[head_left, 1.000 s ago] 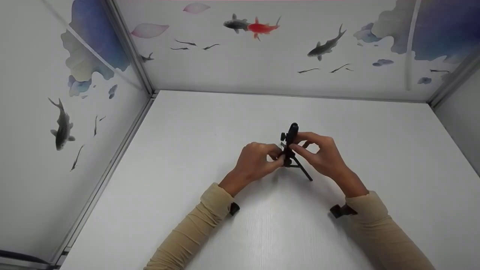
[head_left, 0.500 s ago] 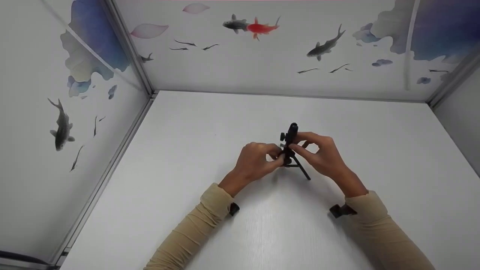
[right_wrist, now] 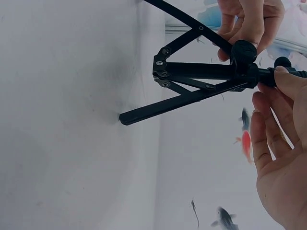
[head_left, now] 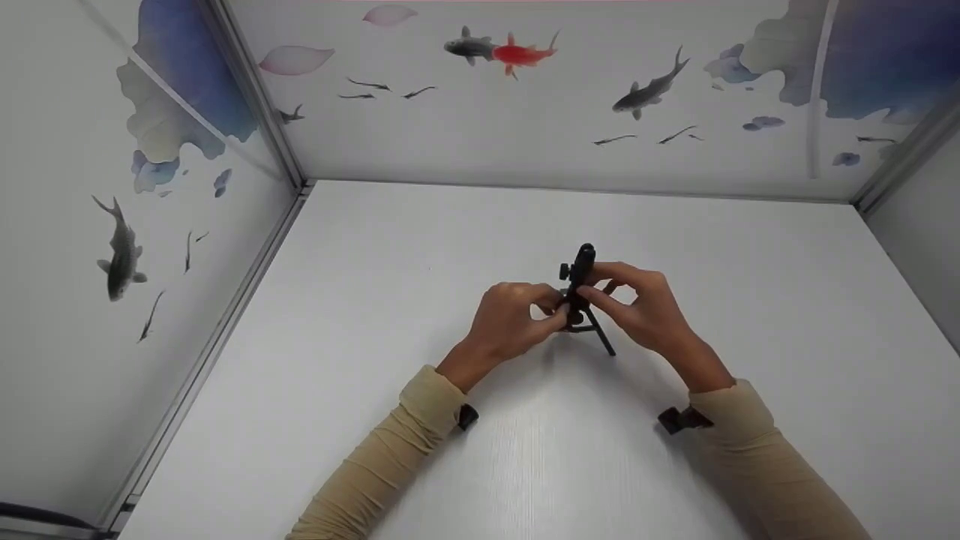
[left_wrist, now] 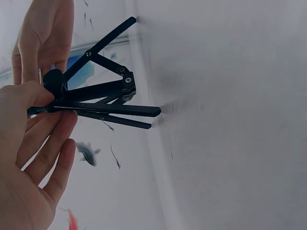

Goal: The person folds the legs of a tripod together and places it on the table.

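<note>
Nearest us, two tan sleeves [head_left: 379,454] come in from the bottom of the head view, black wrist gear [head_left: 466,417] at the cuffs. Our left hand [head_left: 511,321] pinches the tripod [head_left: 584,262] at its hub [right_wrist: 247,78], thumb beside the large knob [right_wrist: 244,51]; our right hand [head_left: 651,311] pinches the post [right_wrist: 265,78] further up, near a smaller knob [right_wrist: 282,62]. The tripod stands roughly upright between our hands, legs [right_wrist: 160,106] spread. To adjust it well, we judge, the left grip should steady the hub while the right fingertips move the post gently; a sideways tug could tip it. We cannot tell whether the large knob is tight. Below, the white table [head_left: 420,240] is smooth, faintly grained, with soft glare and arm shadows. Beyond rise a pale back wall [head_left: 465,146] and side wall [head_left: 52,150], painted with fish [head_left: 643,91] and blue-violet leaves [head_left: 195,67], joined by a metal strip [head_left: 259,90].
</note>
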